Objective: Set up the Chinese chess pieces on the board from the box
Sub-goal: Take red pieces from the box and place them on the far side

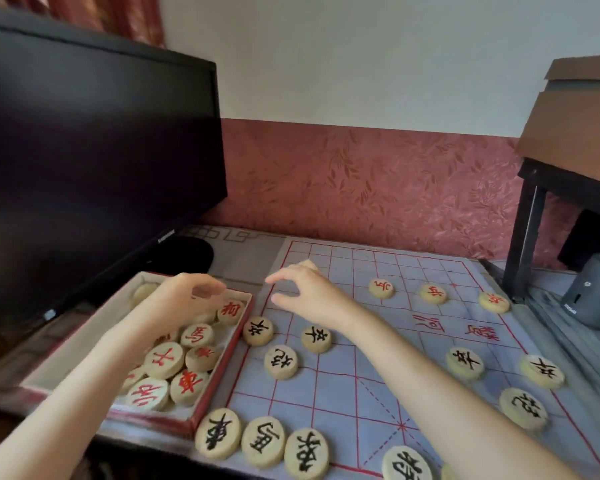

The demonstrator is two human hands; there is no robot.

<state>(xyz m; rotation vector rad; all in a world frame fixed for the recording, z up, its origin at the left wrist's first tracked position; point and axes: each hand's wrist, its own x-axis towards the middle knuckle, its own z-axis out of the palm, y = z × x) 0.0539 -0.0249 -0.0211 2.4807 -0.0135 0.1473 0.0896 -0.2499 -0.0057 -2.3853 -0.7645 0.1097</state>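
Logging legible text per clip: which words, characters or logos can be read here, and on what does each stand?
"河", "界": red print on the board.
"卒": black pawn.
"車": black chariot, near edge.
"兵": red pawn, far side.
"相": red elephant in the box.
"帥": red general, also in the box.
Monitor logo: too small to read.
Grey device label: blurred.
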